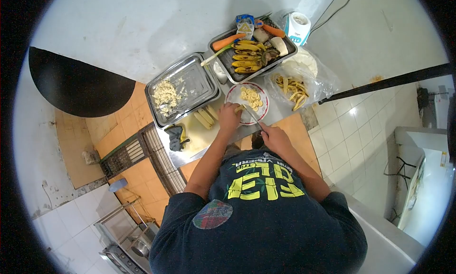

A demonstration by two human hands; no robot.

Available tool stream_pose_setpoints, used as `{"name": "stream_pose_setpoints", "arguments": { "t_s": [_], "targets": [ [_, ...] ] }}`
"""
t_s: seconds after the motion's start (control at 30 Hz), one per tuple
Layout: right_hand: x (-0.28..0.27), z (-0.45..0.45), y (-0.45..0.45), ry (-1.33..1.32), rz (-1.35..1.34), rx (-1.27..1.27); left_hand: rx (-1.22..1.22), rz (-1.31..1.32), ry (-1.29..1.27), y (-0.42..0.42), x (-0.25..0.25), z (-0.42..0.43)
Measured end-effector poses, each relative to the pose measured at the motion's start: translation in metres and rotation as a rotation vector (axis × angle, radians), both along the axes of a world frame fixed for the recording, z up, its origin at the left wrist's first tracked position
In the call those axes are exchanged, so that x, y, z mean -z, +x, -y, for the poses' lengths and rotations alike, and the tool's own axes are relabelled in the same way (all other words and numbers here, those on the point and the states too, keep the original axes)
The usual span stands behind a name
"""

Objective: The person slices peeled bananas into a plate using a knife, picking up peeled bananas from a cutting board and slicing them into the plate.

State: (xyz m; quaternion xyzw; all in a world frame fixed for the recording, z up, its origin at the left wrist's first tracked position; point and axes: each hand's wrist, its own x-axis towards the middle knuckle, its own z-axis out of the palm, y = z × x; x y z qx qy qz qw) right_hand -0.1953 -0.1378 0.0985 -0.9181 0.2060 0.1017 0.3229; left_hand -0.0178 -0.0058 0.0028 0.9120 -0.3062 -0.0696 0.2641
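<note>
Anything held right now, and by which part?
Right hand: knife, by its handle. Left hand: banana piece; exact grip spot can't be told.

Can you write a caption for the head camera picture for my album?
Banana slices on a plate, a banana piece in the left hand, a knife in the right hand.
</note>
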Motion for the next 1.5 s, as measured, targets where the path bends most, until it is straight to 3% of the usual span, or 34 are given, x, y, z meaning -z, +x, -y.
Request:
{"name": "stream_pose_setpoints", "arguments": {
  "t_s": [0.27,0.57,1.5],
  "targets": [
    [-0.004,-0.003,0.003,-0.014,-0.036,-0.027,0.002,-0.018,0.02,0.001,-0.002,0.001],
    [0.03,-0.003,0.007,0.005,-0.037,0.002,0.013,-0.018,0.015,0.001,-0.001,0.001],
    [-0.001,-0.004,0.001,-0.007,-0.02,-0.034,-0.006,-0.002,-0.046,0.0,0.013,-0.004]
  ]
}}
